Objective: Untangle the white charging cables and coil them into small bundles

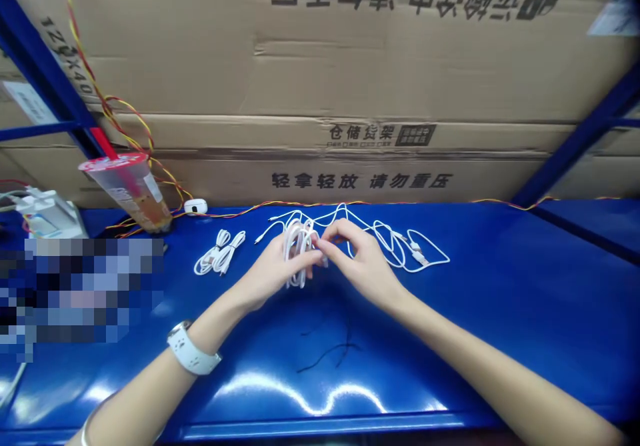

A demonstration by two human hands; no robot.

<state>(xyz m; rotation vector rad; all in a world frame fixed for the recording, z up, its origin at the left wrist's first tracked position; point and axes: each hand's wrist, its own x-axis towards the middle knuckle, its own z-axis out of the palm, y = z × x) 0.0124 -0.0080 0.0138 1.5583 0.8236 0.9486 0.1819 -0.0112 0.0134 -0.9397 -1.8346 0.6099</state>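
A coiled white cable (299, 259) is held upright above the blue shelf, gripped by my left hand (277, 263) with the thumb across its loops. My right hand (357, 253) pinches at the right side of the same coil, thumb and index finger together on a part of the cable. Behind my hands, loose white cables (395, 243) spread over the shelf, with connectors at their ends. Left of my left hand lies a tied bundle of white cable (220, 254). Thin black ties (330, 351) rest on the shelf nearer to me.
On the left stand a tilted drink cup (131, 189) with a red straw, a white charger (50, 213) and a small white case (195, 207). Cardboard boxes (300, 79) form the back. Red and yellow wires run along the rear edge of the blue shelf (400, 373).
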